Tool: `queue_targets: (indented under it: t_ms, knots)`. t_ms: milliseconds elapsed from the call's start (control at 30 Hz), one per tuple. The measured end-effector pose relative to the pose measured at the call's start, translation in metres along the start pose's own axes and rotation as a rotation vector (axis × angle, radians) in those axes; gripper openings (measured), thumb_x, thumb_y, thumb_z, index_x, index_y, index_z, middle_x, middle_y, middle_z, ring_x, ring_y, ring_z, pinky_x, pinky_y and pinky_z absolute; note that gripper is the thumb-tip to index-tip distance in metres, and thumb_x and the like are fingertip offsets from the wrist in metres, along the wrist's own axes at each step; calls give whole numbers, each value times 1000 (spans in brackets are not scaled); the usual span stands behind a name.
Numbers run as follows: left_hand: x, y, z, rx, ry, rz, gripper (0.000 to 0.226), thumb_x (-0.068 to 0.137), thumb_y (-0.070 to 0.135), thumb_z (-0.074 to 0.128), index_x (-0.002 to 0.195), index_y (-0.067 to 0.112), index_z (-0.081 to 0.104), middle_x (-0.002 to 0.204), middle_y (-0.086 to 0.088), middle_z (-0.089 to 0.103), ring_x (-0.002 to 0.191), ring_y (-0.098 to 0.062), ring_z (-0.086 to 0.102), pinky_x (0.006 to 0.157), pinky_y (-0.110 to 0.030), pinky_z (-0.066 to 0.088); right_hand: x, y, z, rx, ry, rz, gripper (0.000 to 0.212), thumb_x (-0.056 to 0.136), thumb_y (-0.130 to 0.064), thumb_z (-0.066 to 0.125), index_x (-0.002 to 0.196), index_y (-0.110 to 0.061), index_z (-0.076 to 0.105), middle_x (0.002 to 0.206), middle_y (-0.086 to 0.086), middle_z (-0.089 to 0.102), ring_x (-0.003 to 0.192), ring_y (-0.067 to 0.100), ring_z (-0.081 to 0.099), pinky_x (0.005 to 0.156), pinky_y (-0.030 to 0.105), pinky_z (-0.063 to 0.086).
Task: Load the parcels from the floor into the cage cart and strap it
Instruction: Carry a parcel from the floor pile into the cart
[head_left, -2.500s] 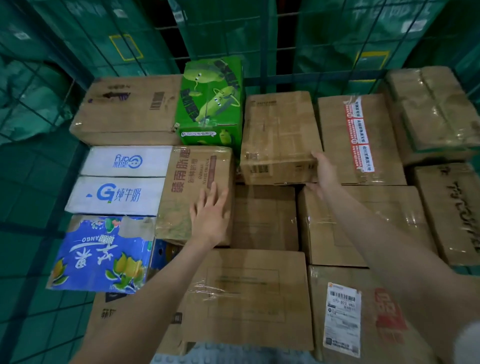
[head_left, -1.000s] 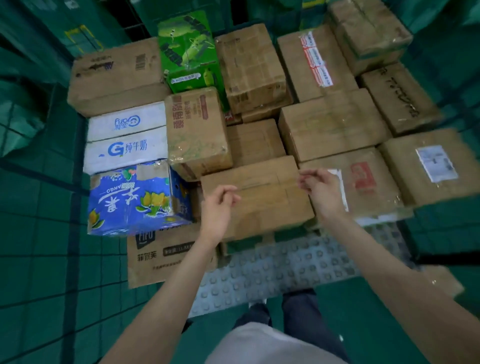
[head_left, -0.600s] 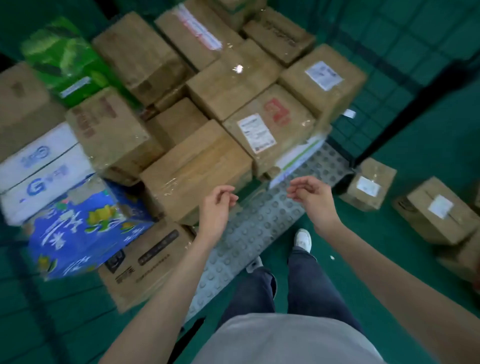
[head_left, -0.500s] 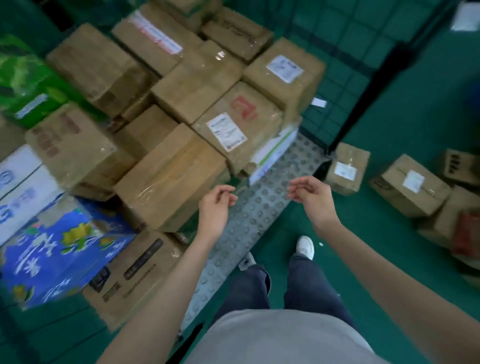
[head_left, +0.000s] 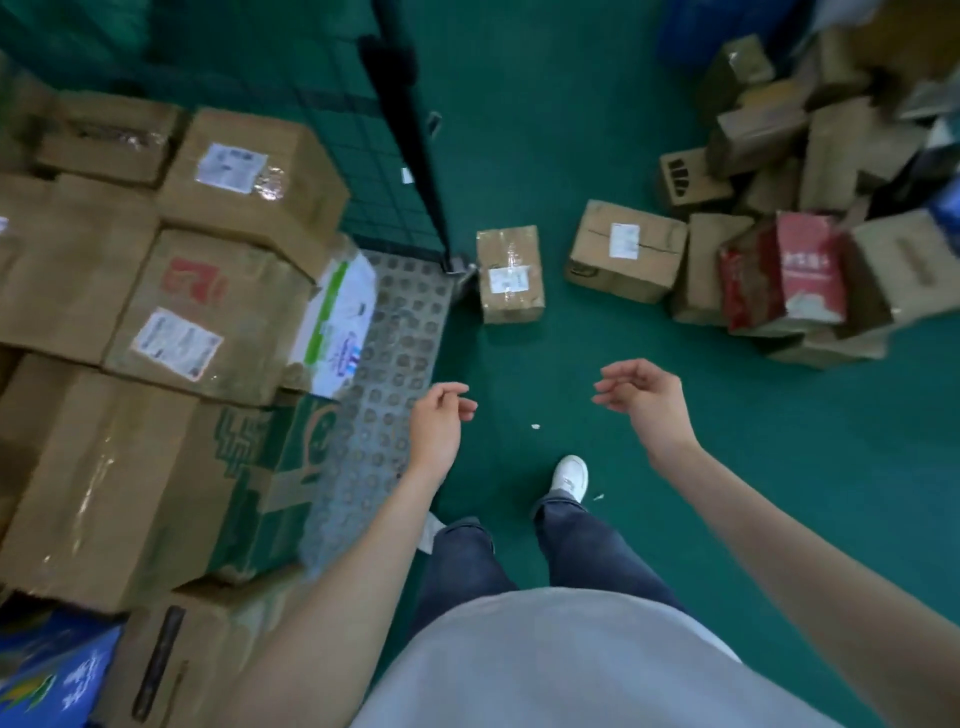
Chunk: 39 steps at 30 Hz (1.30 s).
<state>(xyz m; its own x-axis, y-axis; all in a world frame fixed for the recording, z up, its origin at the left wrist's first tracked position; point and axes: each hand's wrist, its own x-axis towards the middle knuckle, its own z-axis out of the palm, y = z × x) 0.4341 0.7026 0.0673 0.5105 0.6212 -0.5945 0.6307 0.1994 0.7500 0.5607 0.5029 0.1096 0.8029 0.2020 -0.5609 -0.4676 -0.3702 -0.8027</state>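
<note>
Here, small parcel (head_left: 510, 274) on floor, beyond both empty hands (head_left: 435, 426).

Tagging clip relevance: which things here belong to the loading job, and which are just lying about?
Job:
cart
loaded boxes
small box
labelled box
parcel pile
left hand, empty
right hand, empty

Lying about:
paper scraps

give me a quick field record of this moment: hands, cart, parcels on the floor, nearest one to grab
left hand: empty, fingers loosely curled
right hand: empty, fingers loosely curled
cage cart: stacked with cardboard boxes, some studded floor bare at the front edge
floor pile: many boxes heaped at upper right
red box: in the pile, tilted
nearest parcel: small taped box with a white label, lying apart beside the cart corner
strap: not seen
</note>
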Motion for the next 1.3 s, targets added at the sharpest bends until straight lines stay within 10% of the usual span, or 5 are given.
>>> queue_targets:
  t_ms: [1067, 1300]
  knots:
    - [276, 222, 275, 353, -229, -99, 24, 102, 10, 37, 108, 14, 60, 87, 6, 60, 85, -17, 57, 71, -25, 45, 343, -81, -156, 150, 303, 353, 23, 95, -2, 49, 92, -16, 68, 95, 5, 71, 86, 14, 66, 91, 32, 48]
    - [348, 255, 333, 304, -289, -160, 29, 104, 16, 41, 128, 17, 56, 121, 4, 58, 109, -14, 57, 90, -26, 45, 418, -67, -175, 162, 312, 418, 29, 94, -3, 52, 111, -23, 63, 114, -1, 67, 113, 20, 58, 96, 35, 46]
